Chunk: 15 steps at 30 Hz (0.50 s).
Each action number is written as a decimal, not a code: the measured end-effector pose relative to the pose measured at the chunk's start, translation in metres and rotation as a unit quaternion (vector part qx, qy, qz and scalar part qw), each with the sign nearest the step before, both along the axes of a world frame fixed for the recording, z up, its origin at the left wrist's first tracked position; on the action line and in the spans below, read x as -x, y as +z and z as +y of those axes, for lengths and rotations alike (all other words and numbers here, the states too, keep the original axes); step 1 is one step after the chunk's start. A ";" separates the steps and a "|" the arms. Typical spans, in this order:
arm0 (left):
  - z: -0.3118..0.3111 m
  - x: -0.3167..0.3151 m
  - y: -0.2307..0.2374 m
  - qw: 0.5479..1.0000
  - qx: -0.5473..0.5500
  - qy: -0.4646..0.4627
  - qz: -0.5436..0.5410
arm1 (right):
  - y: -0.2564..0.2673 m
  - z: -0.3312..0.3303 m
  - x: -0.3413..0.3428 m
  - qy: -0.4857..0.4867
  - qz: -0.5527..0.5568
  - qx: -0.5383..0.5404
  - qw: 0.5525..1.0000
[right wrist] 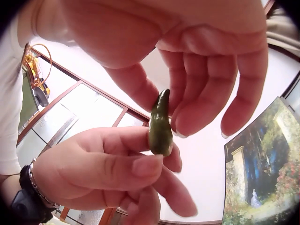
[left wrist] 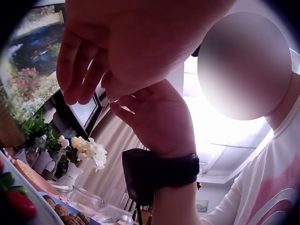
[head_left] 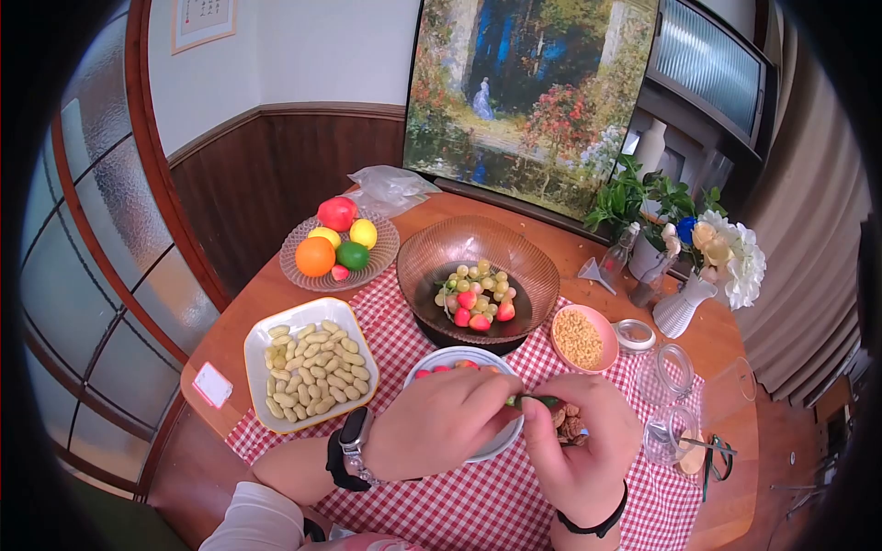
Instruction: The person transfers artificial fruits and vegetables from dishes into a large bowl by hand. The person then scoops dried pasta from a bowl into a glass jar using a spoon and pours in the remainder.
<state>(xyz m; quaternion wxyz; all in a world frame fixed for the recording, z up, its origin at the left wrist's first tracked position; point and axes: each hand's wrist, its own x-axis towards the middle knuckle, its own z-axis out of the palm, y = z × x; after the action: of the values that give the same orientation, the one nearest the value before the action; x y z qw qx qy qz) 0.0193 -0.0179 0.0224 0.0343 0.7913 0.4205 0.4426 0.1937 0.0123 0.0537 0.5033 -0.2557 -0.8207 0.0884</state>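
Observation:
A small green chili pepper is held between my two hands. My left hand, with a watch on its wrist, pinches the thick end. At the tapered end, the thumb and fingers of my right hand pinch it. Both hands are over a white bowl, partly hiding it. Red pieces show along its far side; the left wrist view shows red and green peppers in it. Beside the bowl, brown walnuts lie partly behind my right hand.
A white tray of peanuts stands left, a glass fruit plate behind it. A large brown bowl holds grapes and red fruit. Right are a pink bowl, glass jars, scissors and a white vase of flowers.

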 end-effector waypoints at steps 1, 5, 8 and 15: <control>0.001 0.001 0.000 1.000 0.006 -0.016 0.024 | 0.003 -0.003 -0.002 -0.009 0.008 -0.004 1.000; 0.004 -0.001 -0.010 0.997 -0.017 -0.028 0.072 | 0.006 -0.008 -0.004 -0.011 0.093 -0.044 0.995; 0.009 0.001 -0.019 0.981 0.041 -0.052 0.184 | -0.005 -0.017 -0.016 -0.010 0.180 -0.100 0.978; 0.014 0.001 -0.027 0.965 0.057 -0.082 0.243 | 0.001 -0.010 -0.024 0.097 0.427 -0.392 0.809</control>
<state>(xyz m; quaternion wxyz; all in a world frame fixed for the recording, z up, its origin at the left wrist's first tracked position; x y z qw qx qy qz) 0.0179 -0.0043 -0.0042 0.0127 0.9036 0.3743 0.2078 0.2173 0.0022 0.0547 0.8492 0.1079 -0.5087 -0.0918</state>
